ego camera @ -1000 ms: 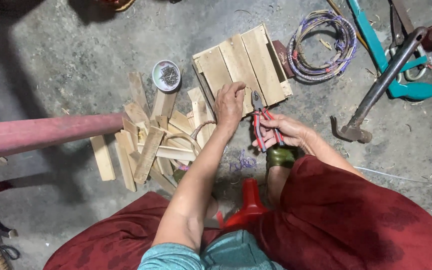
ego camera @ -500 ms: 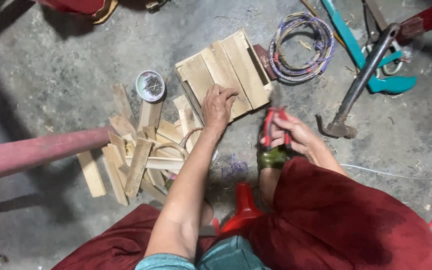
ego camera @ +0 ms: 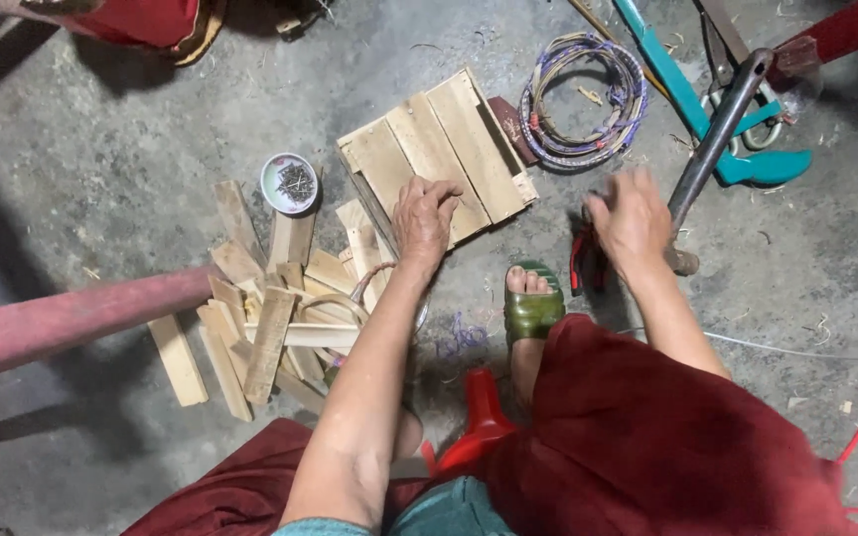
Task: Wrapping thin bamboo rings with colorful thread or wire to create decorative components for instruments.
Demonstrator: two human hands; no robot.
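Note:
My left hand (ego camera: 424,213) rests on the near edge of a small slatted wooden panel (ego camera: 449,139) that lies flat on the concrete floor, fingers curled onto a slat. My right hand (ego camera: 633,218) is blurred, to the right of the panel. It hovers over red-handled pliers (ego camera: 578,263) and touches or nearly touches the grey handle of a hammer (ego camera: 717,129). Whether it still grips the pliers is unclear. My foot in a green sandal (ego camera: 533,308) sits between the hands.
A pile of short wooden slats (ego camera: 270,328) lies left of my left arm, with a small bowl of nails (ego camera: 289,183) behind it. A coil of wire (ego camera: 583,99) and a teal tool (ego camera: 747,164) lie far right. A pink bar (ego camera: 62,323) crosses the left.
My right hand has moved right and away from me with the pliers, up to the hammer handle. My left hand has stayed on the panel. The view has shifted.

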